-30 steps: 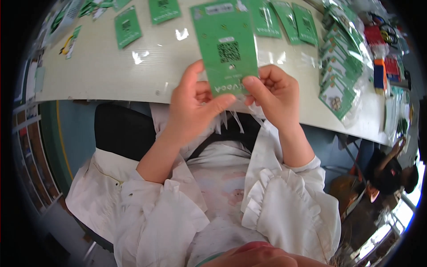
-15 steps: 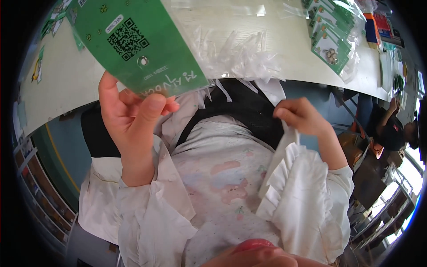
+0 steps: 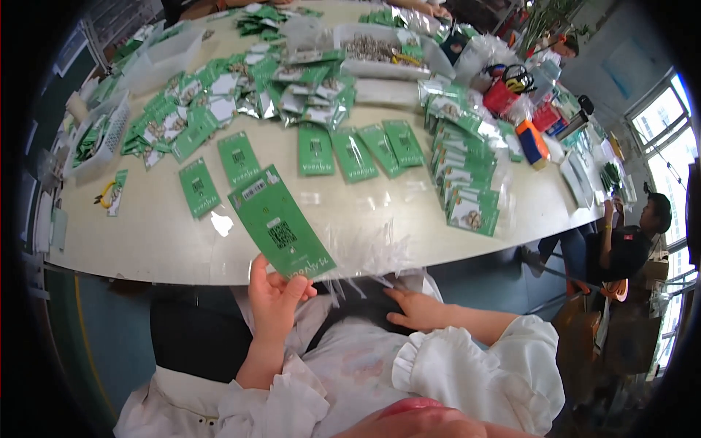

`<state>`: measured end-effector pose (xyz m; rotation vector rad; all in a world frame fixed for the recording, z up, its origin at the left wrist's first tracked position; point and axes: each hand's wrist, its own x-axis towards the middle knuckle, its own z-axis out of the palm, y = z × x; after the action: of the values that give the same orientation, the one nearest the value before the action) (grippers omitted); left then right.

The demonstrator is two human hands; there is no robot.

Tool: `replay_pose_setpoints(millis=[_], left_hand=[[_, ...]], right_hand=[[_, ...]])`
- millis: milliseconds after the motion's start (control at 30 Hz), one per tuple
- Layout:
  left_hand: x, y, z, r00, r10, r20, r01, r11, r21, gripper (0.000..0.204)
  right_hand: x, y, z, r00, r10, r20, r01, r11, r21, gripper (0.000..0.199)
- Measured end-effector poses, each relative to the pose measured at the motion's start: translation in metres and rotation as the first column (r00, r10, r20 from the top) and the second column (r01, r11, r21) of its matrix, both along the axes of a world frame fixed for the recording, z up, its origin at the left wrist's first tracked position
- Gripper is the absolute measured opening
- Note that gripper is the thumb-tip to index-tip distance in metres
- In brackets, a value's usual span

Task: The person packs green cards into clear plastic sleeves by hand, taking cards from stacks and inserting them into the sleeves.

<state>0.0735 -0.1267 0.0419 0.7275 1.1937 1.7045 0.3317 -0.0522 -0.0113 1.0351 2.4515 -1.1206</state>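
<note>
Now your left hand (image 3: 273,303) alone pinches the green card (image 3: 280,223) by its lower end, thumb over fingers, above the near edge of the table (image 3: 146,252); a second ago both hands held it. Your right hand (image 3: 422,309) has dropped to your lap (image 3: 358,309), thumb and forefinger apart.

The held green card (image 3: 281,225) looks smooth and glossy, the tabletop (image 3: 146,242) shiny, the ruffled sleeve (image 3: 504,369) matt cloth.
</note>
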Motion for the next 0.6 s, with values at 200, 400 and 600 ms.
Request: replay_pose_setpoints(millis=[200, 400, 600], left_hand=[[0.002, 0.0, 0.001, 0.999, -0.031, -0.018, 0.031, 0.999, 0.01, 0.048], [0.005, -0.006, 0.004, 1.0, -0.012, -0.019, 0.012, 1.0, 0.021, 0.048], [0.0, -0.003, 0.001, 0.998, 0.044, -0.042, -0.041, 0.997, 0.073, 0.052]], right_hand=[[0.006, -0.005, -0.012, 0.994, 0.045, -0.097, -0.031, 0.988, 0.149, 0.052], [-0.002, 0.035, 0.07, 0.98, 0.102, -0.171, -0.145, 0.955, -0.26, 0.032], [-0.007, 0.041, 0.051, 0.965, 0.254, 0.06, -0.207, 0.883, -0.422, 0.024]])
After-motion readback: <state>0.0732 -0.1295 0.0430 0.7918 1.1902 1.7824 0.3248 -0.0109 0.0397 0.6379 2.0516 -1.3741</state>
